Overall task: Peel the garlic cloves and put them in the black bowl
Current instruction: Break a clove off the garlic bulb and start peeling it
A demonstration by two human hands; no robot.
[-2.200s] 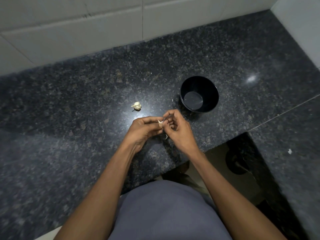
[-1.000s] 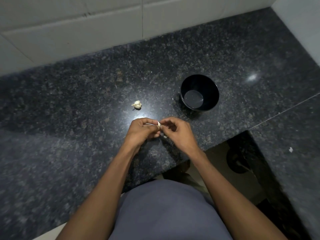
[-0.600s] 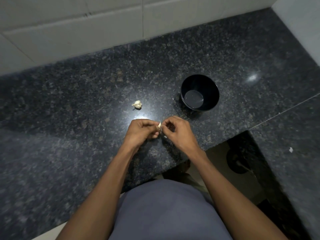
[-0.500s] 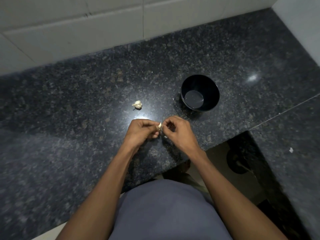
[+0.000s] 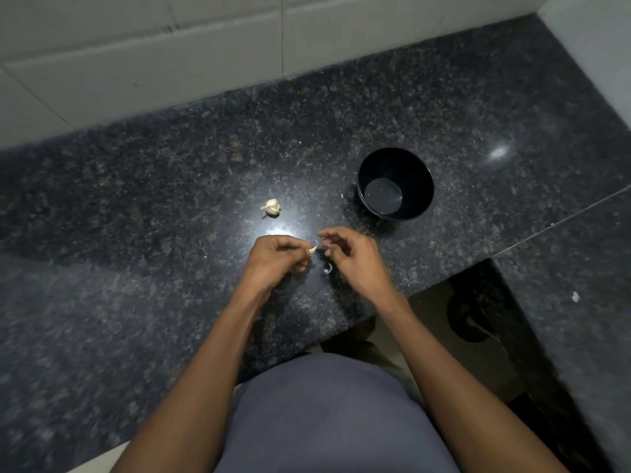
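I see my left hand [image 5: 276, 257] pinching a garlic clove [image 5: 312, 250] above the desk [image 5: 136, 206], my right hand [image 5: 351, 257] just beside it with fingers curled, whether it holds peel I cannot tell, the black bowl [image 5: 395, 184] near, beyond.

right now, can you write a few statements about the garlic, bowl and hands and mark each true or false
1. The black bowl holds peeled cloves. False: no cloves show inside it.
2. The left hand pinches a garlic clove. True.
3. The garlic bulb sits inside the bowl. False: it lies on the counter, left of the bowl.
4. The right hand is near the clove but apart from it. True.
5. A scrap of peel lies on the counter between the hands. True.
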